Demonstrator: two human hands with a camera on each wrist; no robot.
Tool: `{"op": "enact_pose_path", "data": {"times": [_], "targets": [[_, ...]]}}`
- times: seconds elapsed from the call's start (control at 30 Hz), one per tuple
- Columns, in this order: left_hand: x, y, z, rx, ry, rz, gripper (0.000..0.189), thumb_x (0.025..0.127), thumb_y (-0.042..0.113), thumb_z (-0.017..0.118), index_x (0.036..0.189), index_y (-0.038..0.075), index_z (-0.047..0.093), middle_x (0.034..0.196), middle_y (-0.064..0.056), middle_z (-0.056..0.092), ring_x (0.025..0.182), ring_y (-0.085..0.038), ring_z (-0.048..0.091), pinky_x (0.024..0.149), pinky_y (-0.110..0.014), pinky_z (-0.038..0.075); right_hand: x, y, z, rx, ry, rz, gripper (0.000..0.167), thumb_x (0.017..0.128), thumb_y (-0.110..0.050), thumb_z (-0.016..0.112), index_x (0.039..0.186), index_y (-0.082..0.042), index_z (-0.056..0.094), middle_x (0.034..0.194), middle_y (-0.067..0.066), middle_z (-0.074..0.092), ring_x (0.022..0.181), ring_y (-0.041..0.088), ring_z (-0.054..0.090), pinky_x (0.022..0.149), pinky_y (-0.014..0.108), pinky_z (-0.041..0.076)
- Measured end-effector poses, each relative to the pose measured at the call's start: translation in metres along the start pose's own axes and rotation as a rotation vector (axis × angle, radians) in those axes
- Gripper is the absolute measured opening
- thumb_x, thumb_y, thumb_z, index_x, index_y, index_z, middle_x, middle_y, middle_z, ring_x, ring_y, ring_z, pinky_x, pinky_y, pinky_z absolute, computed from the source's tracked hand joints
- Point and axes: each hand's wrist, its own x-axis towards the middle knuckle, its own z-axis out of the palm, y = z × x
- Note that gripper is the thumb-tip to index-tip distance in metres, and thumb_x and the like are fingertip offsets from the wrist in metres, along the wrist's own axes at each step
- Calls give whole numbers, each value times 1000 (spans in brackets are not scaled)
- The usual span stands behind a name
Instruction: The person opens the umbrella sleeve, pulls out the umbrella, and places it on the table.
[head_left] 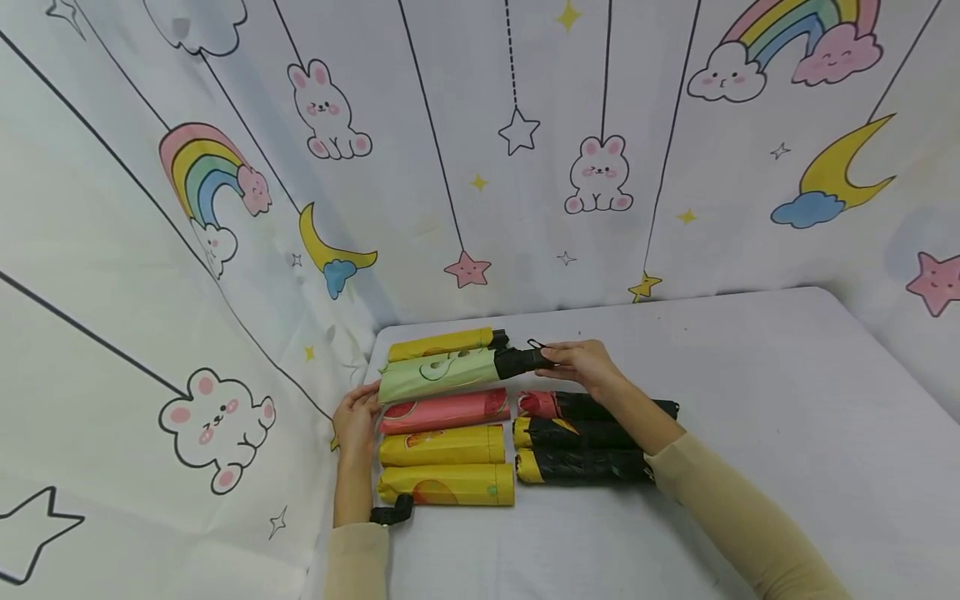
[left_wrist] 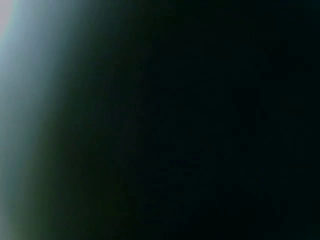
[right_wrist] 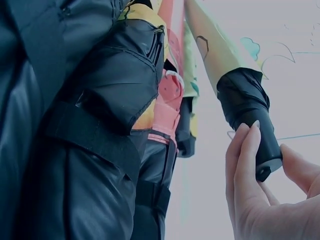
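Note:
A folded light green umbrella (head_left: pixel 438 375) with a smiling face print is held crosswise over the row. My right hand (head_left: pixel 588 365) pinches its black handle (head_left: pixel 517 362) between fingers and thumb; the right wrist view shows that hand (right_wrist: pixel 265 185) at the handle's end (right_wrist: pixel 265 145). At the umbrella's other end, my left hand (head_left: pixel 358 412) grips the edge of the green cover. Just beyond lies a yellow umbrella (head_left: pixel 442 343), and a pink one (head_left: pixel 446 411) lies on the near side. The left wrist view is almost wholly dark.
Nearer me, two yellow umbrellas (head_left: pixel 442 446) lie side by side on the white table (head_left: pixel 750 358). Right of them are several black folded umbrellas (head_left: pixel 585 465) with coloured ends, under my right forearm. A printed white curtain (head_left: pixel 420 183) stands behind and at the left.

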Motion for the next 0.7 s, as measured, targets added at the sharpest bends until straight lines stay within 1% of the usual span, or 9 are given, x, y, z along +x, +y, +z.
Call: {"op": "enact_pose_path", "data": {"times": [0.1, 0.27, 0.37, 0.53, 0.63, 0.7], "targets": [[-1, 1, 0, -1, -1, -4, 41, 94, -22, 48, 133, -13, 55, 115, -7, 74, 126, -26, 64, 87, -23, 56, -1, 0, -1, -9, 2, -5, 53, 101, -13, 71, 145, 10, 53, 156, 27, 46, 102, 29, 76, 97, 41, 57], [-1, 1, 0, 5, -10, -15, 40, 96, -20, 48, 134, -11, 54, 128, -15, 69, 119, -20, 67, 90, -23, 55, -2, -2, -3, -17, 9, -21, 51, 100, -13, 71, 143, 10, 55, 155, 27, 47, 99, 26, 77, 94, 38, 58], [-1, 1, 1, 9, -12, -17, 40, 96, -19, 49, 135, -10, 54, 132, -17, 66, 116, -18, 67, 90, -23, 55, -3, -3, -4, -16, 11, -24, 50, 100, -12, 71, 142, 10, 56, 157, 25, 46, 99, 25, 77, 93, 37, 58], [-2, 2, 2, 3, -16, -10, 38, 96, -19, 49, 132, -10, 54, 127, -15, 68, 113, -19, 68, 89, -23, 56, -6, -5, -4, -7, 18, -22, 50, 100, -12, 71, 142, 11, 56, 158, 25, 44, 101, 24, 77, 93, 38, 58], [-2, 3, 2, 11, -19, -4, 38, 96, -19, 49, 133, -11, 54, 126, -14, 69, 116, -21, 67, 88, -23, 56, -8, -6, -3, -4, 24, -15, 51, 100, -12, 72, 143, 11, 55, 158, 26, 45, 101, 26, 77, 94, 38, 58], [-2, 3, 2, 22, -21, -1, 39, 96, -19, 49, 134, -11, 54, 126, -13, 69, 122, -24, 66, 88, -23, 56, -9, -7, -3, -10, 25, -11, 51, 100, -13, 72, 143, 10, 56, 157, 26, 45, 102, 27, 76, 95, 39, 57]]}}
